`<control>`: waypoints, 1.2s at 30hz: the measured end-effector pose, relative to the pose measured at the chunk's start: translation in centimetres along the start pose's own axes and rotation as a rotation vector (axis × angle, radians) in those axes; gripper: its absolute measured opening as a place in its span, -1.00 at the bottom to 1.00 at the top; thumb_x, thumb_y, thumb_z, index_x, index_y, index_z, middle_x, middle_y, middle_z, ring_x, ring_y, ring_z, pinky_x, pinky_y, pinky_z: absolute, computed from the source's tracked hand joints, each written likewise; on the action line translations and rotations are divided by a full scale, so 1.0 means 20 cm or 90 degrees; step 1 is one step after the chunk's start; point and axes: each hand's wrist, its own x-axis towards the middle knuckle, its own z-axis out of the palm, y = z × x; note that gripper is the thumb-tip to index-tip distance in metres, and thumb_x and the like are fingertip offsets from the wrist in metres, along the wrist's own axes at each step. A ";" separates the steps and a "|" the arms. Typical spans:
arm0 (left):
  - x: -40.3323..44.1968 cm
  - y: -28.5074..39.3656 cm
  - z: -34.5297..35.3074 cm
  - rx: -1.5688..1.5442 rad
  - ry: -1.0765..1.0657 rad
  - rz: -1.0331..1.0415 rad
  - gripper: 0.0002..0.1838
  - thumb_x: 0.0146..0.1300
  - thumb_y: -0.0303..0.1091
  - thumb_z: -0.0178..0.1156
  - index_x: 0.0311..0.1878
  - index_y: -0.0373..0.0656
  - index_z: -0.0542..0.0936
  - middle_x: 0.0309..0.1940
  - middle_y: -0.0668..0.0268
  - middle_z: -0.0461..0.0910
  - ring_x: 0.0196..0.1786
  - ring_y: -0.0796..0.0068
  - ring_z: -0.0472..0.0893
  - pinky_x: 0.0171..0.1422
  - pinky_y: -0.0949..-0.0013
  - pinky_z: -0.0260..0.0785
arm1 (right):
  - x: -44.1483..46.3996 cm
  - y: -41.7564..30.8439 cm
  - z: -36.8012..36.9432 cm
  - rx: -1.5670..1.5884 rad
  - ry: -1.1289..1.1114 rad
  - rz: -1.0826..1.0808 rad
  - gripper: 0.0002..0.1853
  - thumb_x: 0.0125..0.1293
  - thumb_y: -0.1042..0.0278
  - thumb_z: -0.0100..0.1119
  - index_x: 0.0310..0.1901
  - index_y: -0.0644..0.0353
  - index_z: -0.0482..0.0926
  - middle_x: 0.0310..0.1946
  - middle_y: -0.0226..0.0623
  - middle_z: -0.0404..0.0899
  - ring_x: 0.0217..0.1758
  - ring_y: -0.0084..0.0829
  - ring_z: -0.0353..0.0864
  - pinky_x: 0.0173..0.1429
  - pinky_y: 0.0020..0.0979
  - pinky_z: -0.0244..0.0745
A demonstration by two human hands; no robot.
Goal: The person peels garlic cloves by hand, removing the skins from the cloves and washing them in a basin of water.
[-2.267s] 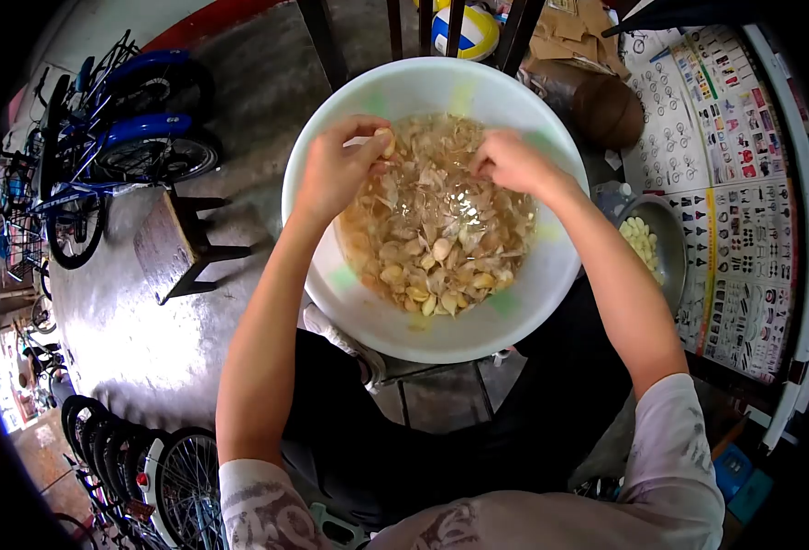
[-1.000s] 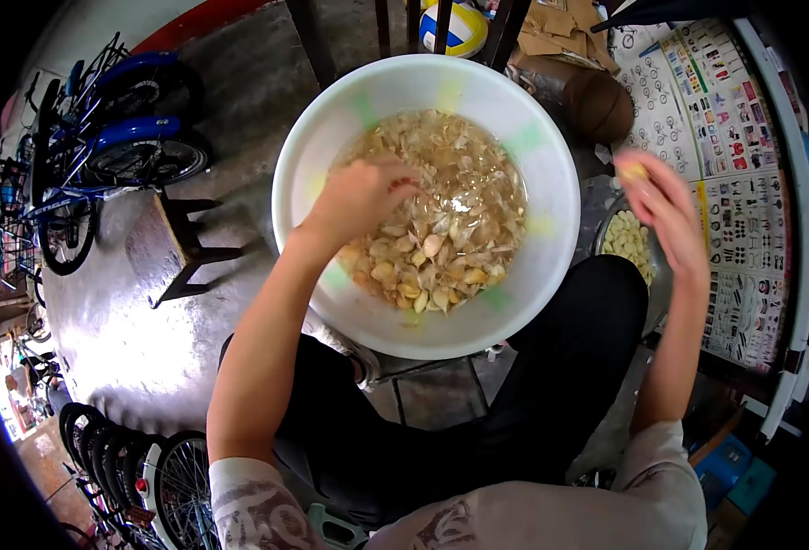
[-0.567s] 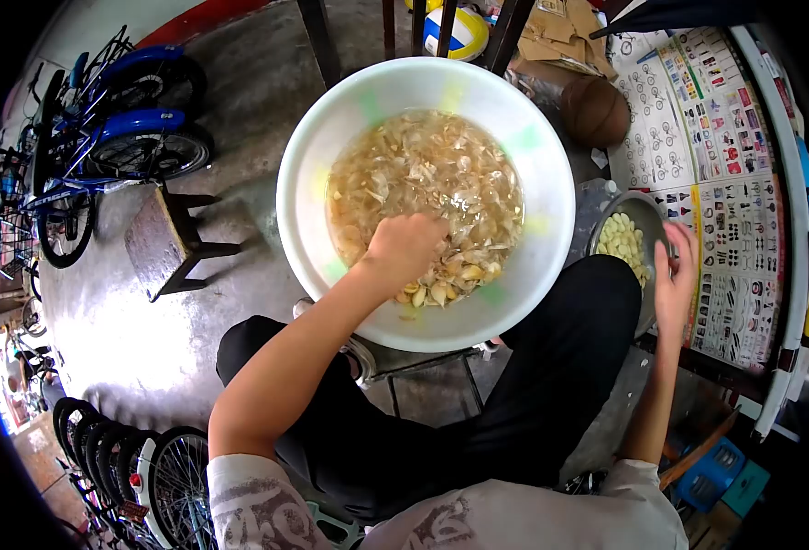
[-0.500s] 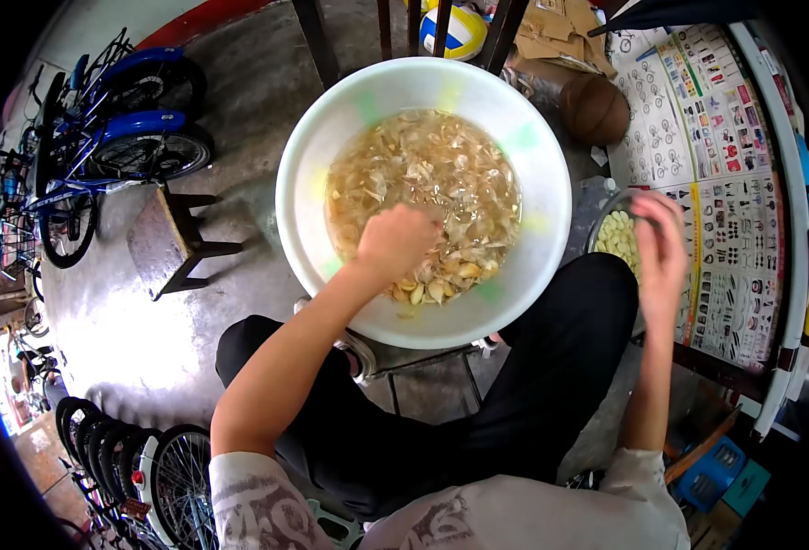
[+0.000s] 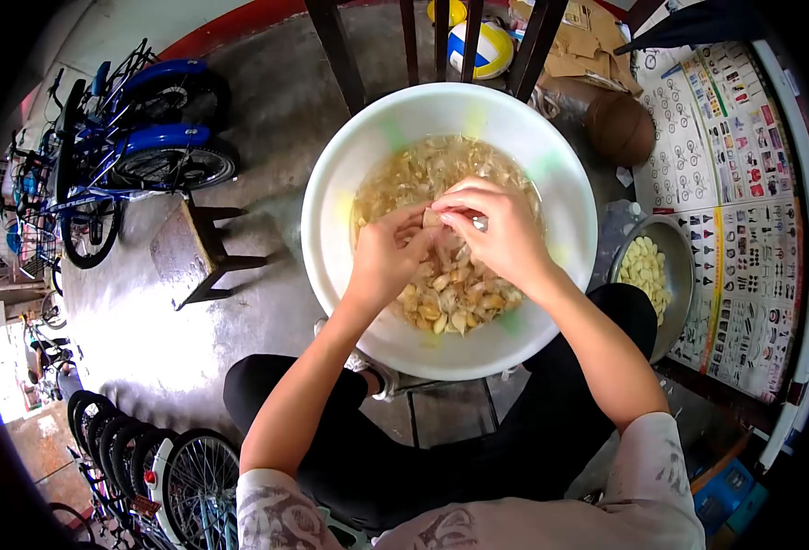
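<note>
A wide white basin [image 5: 331, 312] holds cloudy water with loose skins and many unpeeled garlic cloves [image 5: 450, 307]. Above it my two hands meet, fingertips pinched together. Between them is a small garlic clove [image 5: 433, 219], partly covered by the fingers. My left hand [image 5: 388, 252] grips it from the left, and my right hand [image 5: 501, 229] closes on it from the right. A small shiny spot shows among the right fingers; I cannot make out what it is. Beside my right knee, a metal bowl [image 5: 682, 275] contains peeled garlic cloves [image 5: 645, 272].
A wooden stool [image 5: 189, 252] stands left of the basin, with blue bicycles [image 5: 162, 142] beyond. Dark wooden bars [image 5: 441, 41] rise behind the basin. A basketball [image 5: 620, 130], a volleyball [image 5: 481, 49] and a printed sheet [image 5: 739, 247] lie farther out to the right.
My right hand has moved from the metal bowl to the basin and joined my left hand at the clove. The left hand's fingers have turned upward, and the view has shifted slightly.
</note>
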 end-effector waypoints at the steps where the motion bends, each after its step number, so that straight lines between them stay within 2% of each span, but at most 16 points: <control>1: -0.01 0.02 0.01 -0.011 0.022 0.011 -0.66 0.34 -0.55 0.24 0.14 -0.47 0.52 -0.06 0.12 0.68 -0.05 0.47 0.70 0.02 0.43 0.62 | 0.00 0.00 0.01 0.002 0.009 0.015 -0.87 0.24 0.56 0.29 -0.17 0.33 0.69 -0.26 -0.20 0.70 -0.32 -0.31 0.72 -0.18 -0.37 0.60; 4: -0.03 0.00 0.01 0.085 0.058 0.042 -0.66 0.32 -0.56 0.26 0.12 -0.48 0.52 -0.09 0.12 0.69 -0.04 0.46 0.70 0.02 0.44 0.60 | 0.02 -0.01 0.02 -0.009 0.010 0.003 -0.88 0.22 0.57 0.30 -0.20 0.32 0.68 -0.27 -0.18 0.69 -0.32 -0.27 0.72 -0.23 -0.37 0.59; 5: -0.04 0.01 0.02 0.018 0.107 0.066 -0.75 0.24 -0.52 0.32 -0.03 -0.39 0.65 -0.22 0.12 0.74 -0.17 0.45 0.73 -0.04 0.41 0.59 | 0.02 -0.01 0.02 -0.012 0.005 -0.013 -0.90 0.22 0.57 0.30 -0.22 0.32 0.67 -0.26 -0.19 0.69 -0.32 -0.26 0.72 -0.22 -0.37 0.59; 10: -0.03 0.05 0.00 0.139 0.151 0.107 -0.76 0.19 -0.51 0.35 -0.07 -0.37 0.66 -0.24 0.12 0.74 -0.24 0.49 0.73 -0.13 0.40 0.57 | 0.03 0.02 0.05 -0.080 0.025 -0.110 -0.91 0.21 0.54 0.31 -0.24 0.26 0.65 -0.25 -0.25 0.67 -0.29 -0.18 0.69 -0.22 -0.29 0.61; 12: -0.02 0.07 0.00 0.177 0.160 0.115 -0.76 0.17 -0.51 0.37 -0.09 -0.36 0.67 -0.26 0.11 0.74 -0.27 0.49 0.72 -0.18 0.39 0.55 | 0.02 0.01 0.04 -0.122 0.019 -0.121 -0.86 0.17 0.56 0.37 -0.21 0.28 0.66 -0.25 -0.23 0.69 -0.26 -0.22 0.71 -0.18 -0.34 0.64; 14: -0.03 0.11 0.00 0.301 0.165 0.104 -0.80 0.16 -0.52 0.36 -0.14 -0.34 0.67 -0.32 0.07 0.71 -0.38 0.36 0.71 -0.25 0.33 0.52 | 0.02 0.02 0.04 -0.161 0.026 -0.155 -0.84 0.18 0.58 0.35 -0.19 0.30 0.65 -0.25 -0.22 0.68 -0.28 -0.19 0.71 -0.20 -0.33 0.64; 15: -0.03 0.10 0.00 0.301 0.164 0.105 -0.80 0.16 -0.52 0.36 -0.14 -0.34 0.67 -0.32 0.07 0.71 -0.38 0.36 0.71 -0.25 0.33 0.52 | 0.02 0.02 0.04 -0.162 0.026 -0.156 -0.84 0.18 0.58 0.35 -0.19 0.30 0.65 -0.25 -0.22 0.68 -0.28 -0.19 0.71 -0.20 -0.33 0.64; 17: -0.02 0.08 0.00 0.319 0.187 0.227 -0.81 0.15 -0.56 0.33 -0.14 -0.33 0.65 -0.35 0.03 0.67 -0.39 0.16 0.67 -0.23 0.24 0.51 | 0.02 0.03 0.04 -0.176 0.043 -0.165 -0.85 0.19 0.54 0.31 -0.19 0.32 0.65 -0.24 -0.26 0.65 -0.30 -0.18 0.69 -0.21 -0.28 0.65; 18: -0.01 0.08 0.00 0.319 0.188 0.226 -0.81 0.15 -0.56 0.33 -0.14 -0.33 0.65 -0.35 0.03 0.67 -0.39 0.16 0.67 -0.23 0.24 0.51 | 0.02 0.03 0.05 -0.176 0.042 -0.166 -0.85 0.19 0.54 0.31 -0.19 0.32 0.65 -0.24 -0.26 0.65 -0.30 -0.18 0.69 -0.21 -0.28 0.65; 20: 0.00 0.07 -0.01 0.449 0.192 0.380 -0.74 0.14 -0.64 0.23 -0.07 -0.31 0.63 -0.38 0.07 0.61 -0.34 0.13 0.63 -0.22 0.23 0.49 | 0.02 0.03 0.06 -0.190 0.062 -0.148 -0.84 0.13 0.61 0.32 -0.22 0.33 0.64 -0.29 -0.23 0.65 -0.34 -0.21 0.71 -0.24 -0.30 0.66; 21: -0.01 0.07 -0.01 0.447 0.193 0.377 -0.74 0.14 -0.64 0.23 -0.07 -0.31 0.63 -0.38 0.07 0.61 -0.34 0.13 0.63 -0.22 0.23 0.49 | 0.02 0.03 0.06 -0.189 0.059 -0.147 -0.84 0.13 0.61 0.32 -0.22 0.33 0.64 -0.29 -0.23 0.65 -0.34 -0.21 0.71 -0.24 -0.30 0.66; 23: -0.03 0.06 0.00 0.604 0.123 0.397 -0.54 0.01 -0.65 0.18 0.07 -0.36 0.52 -0.28 0.07 0.56 -0.17 0.07 0.57 -0.15 0.13 0.50 | 0.02 0.03 0.06 -0.048 0.055 -0.050 -0.81 0.06 0.67 0.32 -0.25 0.33 0.63 -0.38 -0.24 0.66 -0.40 -0.33 0.73 -0.25 -0.39 0.66; 24: -0.04 0.06 0.01 0.602 0.122 0.394 -0.54 0.01 -0.65 0.18 0.07 -0.36 0.52 -0.28 0.07 0.56 -0.17 0.07 0.57 -0.15 0.13 0.50 | 0.02 0.03 0.06 -0.048 0.053 -0.048 -0.81 0.06 0.67 0.32 -0.25 0.33 0.63 -0.38 -0.24 0.66 -0.40 -0.33 0.73 -0.25 -0.39 0.66; 27: -0.06 0.07 0.04 0.644 0.120 0.388 -0.49 -0.03 -0.63 0.16 0.10 -0.38 0.49 -0.26 0.08 0.52 -0.16 0.07 0.54 -0.14 0.15 0.51 | 0.00 0.03 0.08 0.057 0.070 0.056 -0.83 0.05 0.69 0.31 -0.29 0.33 0.61 -0.45 -0.28 0.69 -0.42 -0.51 0.71 -0.28 -0.52 0.63; 30: -0.05 0.07 0.02 0.646 0.116 0.406 -0.50 -0.03 -0.63 0.17 0.09 -0.38 0.49 -0.25 0.08 0.53 -0.17 0.09 0.54 -0.14 0.18 0.52 | -0.02 0.04 0.10 0.066 0.090 0.082 -0.84 0.06 0.69 0.30 -0.29 0.32 0.61 -0.45 -0.28 0.69 -0.43 -0.49 0.71 -0.30 -0.51 0.64; 36: -0.07 0.10 0.02 0.670 0.118 0.427 -0.50 -0.03 -0.60 0.19 0.09 -0.37 0.50 -0.24 0.11 0.53 -0.16 0.13 0.54 -0.14 0.21 0.53 | -0.01 0.00 0.09 0.015 0.111 -0.031 -0.83 0.06 0.72 0.26 -0.30 0.33 0.56 -0.41 -0.25 0.63 -0.42 -0.49 0.70 -0.31 -0.50 0.65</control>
